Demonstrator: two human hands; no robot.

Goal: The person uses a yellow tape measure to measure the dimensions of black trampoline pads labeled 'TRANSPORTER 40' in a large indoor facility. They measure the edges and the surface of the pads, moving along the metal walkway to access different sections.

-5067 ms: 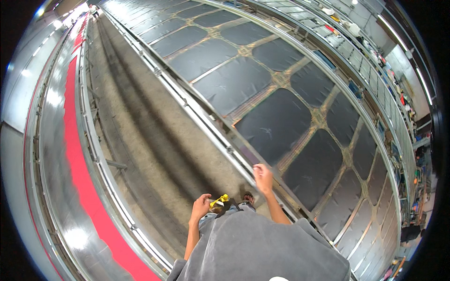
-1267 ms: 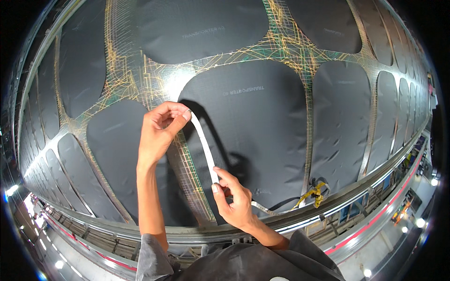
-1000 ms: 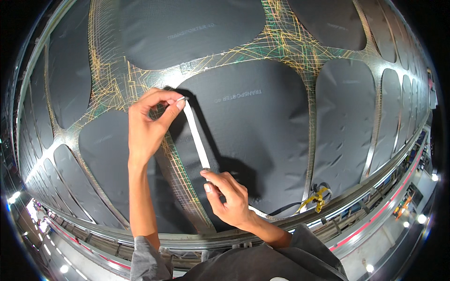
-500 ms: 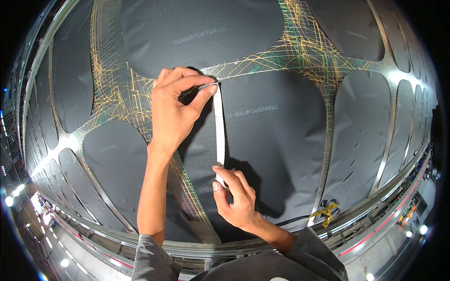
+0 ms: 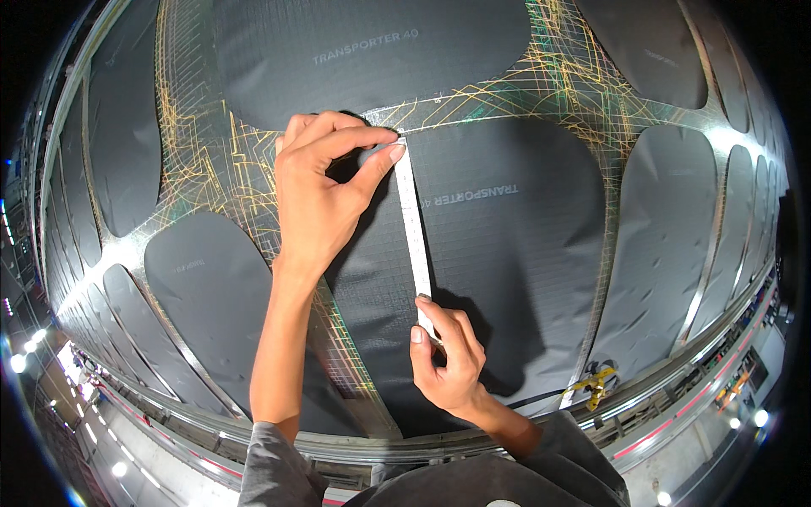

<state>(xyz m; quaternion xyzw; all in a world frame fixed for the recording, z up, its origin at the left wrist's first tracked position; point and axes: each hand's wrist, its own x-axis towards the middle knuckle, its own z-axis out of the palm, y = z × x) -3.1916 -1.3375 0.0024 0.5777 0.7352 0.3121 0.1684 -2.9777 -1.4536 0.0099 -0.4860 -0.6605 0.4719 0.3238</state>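
Note:
A narrow white strip with fine marks, a measuring tape (image 5: 413, 221), runs between my hands over a dark grey sheet panel (image 5: 524, 270). Thumb and forefinger of my left hand (image 5: 325, 177) pinch its far end, close to the panel's upper edge. Nearer to me, my right hand (image 5: 452, 351) grips the other end between thumb and fingers. The tape stretches nearly straight, slanting slightly to the right toward me. Whatever lies inside my right palm is hidden. Beyond the far end runs a band of yellow and green lines (image 5: 473, 101) between the panels.
More rounded dark panels (image 5: 207, 279) cover the large surface on both sides. Near the front right edge lies a yellow tool with a dark strap (image 5: 598, 384). A metal rail with a red stripe (image 5: 650, 438) curves along the near side.
Both hands have shifted slightly right with the tape, my right hand farther. The tape now slants more and looks straighter. My view of the surface has moved a little.

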